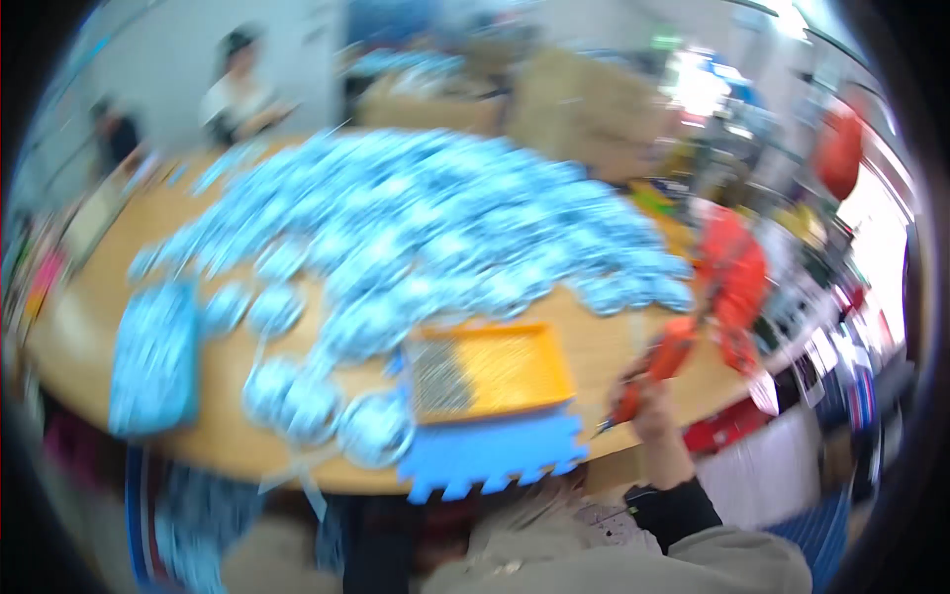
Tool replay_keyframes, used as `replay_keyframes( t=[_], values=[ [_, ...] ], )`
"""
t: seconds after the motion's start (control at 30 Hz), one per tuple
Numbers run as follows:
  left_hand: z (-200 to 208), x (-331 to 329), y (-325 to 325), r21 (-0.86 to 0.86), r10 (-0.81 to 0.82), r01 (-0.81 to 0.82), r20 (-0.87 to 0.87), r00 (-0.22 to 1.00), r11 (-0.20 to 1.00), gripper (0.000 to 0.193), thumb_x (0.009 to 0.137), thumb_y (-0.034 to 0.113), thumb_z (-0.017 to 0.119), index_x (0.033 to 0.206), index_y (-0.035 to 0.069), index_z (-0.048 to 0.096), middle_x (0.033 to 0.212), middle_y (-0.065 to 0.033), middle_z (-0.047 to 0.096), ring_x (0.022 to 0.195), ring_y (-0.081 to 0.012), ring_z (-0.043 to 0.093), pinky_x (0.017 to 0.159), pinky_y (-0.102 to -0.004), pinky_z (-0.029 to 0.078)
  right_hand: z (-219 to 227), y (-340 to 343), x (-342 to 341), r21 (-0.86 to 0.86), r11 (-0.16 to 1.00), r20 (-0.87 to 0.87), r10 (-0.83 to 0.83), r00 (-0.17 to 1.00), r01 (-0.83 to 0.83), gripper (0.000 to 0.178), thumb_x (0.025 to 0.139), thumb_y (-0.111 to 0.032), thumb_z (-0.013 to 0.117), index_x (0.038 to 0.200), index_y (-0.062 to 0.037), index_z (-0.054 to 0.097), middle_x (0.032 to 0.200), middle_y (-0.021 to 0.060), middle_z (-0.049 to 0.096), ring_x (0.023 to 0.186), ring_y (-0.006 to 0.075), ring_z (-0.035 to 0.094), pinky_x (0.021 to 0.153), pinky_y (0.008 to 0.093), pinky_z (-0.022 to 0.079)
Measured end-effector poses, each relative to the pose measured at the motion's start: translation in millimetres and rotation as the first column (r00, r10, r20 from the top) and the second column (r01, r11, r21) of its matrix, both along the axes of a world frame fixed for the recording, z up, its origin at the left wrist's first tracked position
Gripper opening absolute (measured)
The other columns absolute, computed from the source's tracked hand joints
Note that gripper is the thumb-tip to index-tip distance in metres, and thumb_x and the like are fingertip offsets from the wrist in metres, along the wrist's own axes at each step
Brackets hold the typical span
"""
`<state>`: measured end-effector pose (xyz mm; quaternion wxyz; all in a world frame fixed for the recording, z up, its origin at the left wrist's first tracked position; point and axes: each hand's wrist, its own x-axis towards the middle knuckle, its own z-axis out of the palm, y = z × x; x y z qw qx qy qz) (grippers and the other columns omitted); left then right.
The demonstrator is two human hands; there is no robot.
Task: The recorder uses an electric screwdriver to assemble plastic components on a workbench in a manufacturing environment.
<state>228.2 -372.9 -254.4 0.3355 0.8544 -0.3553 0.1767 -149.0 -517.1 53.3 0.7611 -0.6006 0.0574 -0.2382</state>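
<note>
Although blur smears it, the right hand (648,404) has fingers clamped on an orange tool (675,346); left hand unseen.

A single view serves the scene, taken by the left one of two fisheye cameras worn side by side on the person's head. It looks forward and downward across the table (604,346), from just behind the near edge, upright and unmirrored. The wearer's grey clothing (722,564) lies closest, along the lower rim; the orange tool (673,346) is a little farther out, right of centre. Past the table's far edge, the view reaches two people (237,99) and a pale wall (168,59). The wide lens bows the table's edge and rounds the view off into dark corners, with blur throughout
</note>
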Motion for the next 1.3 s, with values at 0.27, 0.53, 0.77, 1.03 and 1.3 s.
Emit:
replay_keyframes(
  t=[0.27,0.53,0.77,1.03,1.3],
  values=[
    [117,14,-216,-0.550,-0.617,0.445,-0.173,0.768,0.707,0.033,0.089,0.027,0.045,0.112,0.010,0.061,0.114,-0.0148,0.059,0.105,-0.0280,0.058,0.090,-0.0462,0.045,13,13,9,-0.029,0.998,-0.066,-0.054,0.996,0.052,0.038,0.082,-0.031,0.070,0.098,-0.0057,0.048,0.074,0.0076,0.057,0.068,0.0189,0.057,0.057,0.0308,0.046],
    [65,25,-96,-0.800,-0.691,-0.006,-0.523,0.499,0.601,0.029,0.089,0.026,0.046,0.107,0.010,0.062,0.106,-0.0156,0.062,0.099,-0.0273,0.060,0.089,-0.0454,0.046,-2,5,20,-0.021,0.999,-0.044,0.024,0.999,-0.025,0.032,0.083,-0.025,0.069,0.100,-0.0064,0.049,0.081,0.0080,0.058,0.071,0.0194,0.059,0.060,0.0316,0.048],
    [-8,-122,294,-0.544,-0.521,-0.745,-0.795,0.312,0.385,0.026,0.088,0.024,0.047,0.103,0.010,0.063,0.099,-0.0163,0.064,0.093,-0.0268,0.061,0.088,-0.0447,0.046,-18,-18,0,-0.015,0.999,0.132,0.032,0.991,-0.030,0.037,0.084,-0.035,0.067,0.101,-0.0087,0.046,0.075,0.0062,0.054,0.064,0.0151,0.055,0.055,0.0285,0.046],
    [56,-291,484,-0.449,-0.657,-0.893,-0.681,0.322,0.028,0.035,0.089,0.034,0.055,0.110,0.006,0.054,0.108,-0.0171,0.057,0.096,-0.0308,0.056,0.097,-0.0496,0.037,-19,5,30,-0.016,0.987,0.168,0.163,0.972,-0.162,0.046,0.083,-0.044,0.066,0.097,-0.0052,0.045,0.069,0.0067,0.051,0.059,0.0160,0.049,0.058,0.0290,0.041],
    [218,-302,346,-0.383,0.630,-0.797,-0.488,0.604,0.467,0.046,0.086,0.018,0.059,0.128,0.001,0.046,0.119,-0.0184,0.053,0.109,-0.0285,0.052,0.094,-0.0370,0.042,16,23,53,-0.028,0.950,0.330,0.303,0.894,-0.312,0.044,0.086,-0.042,0.063,0.100,-0.0036,0.046,0.068,0.0071,0.051,0.060,0.0156,0.049,0.059,0.0294,0.040]
  ],
)
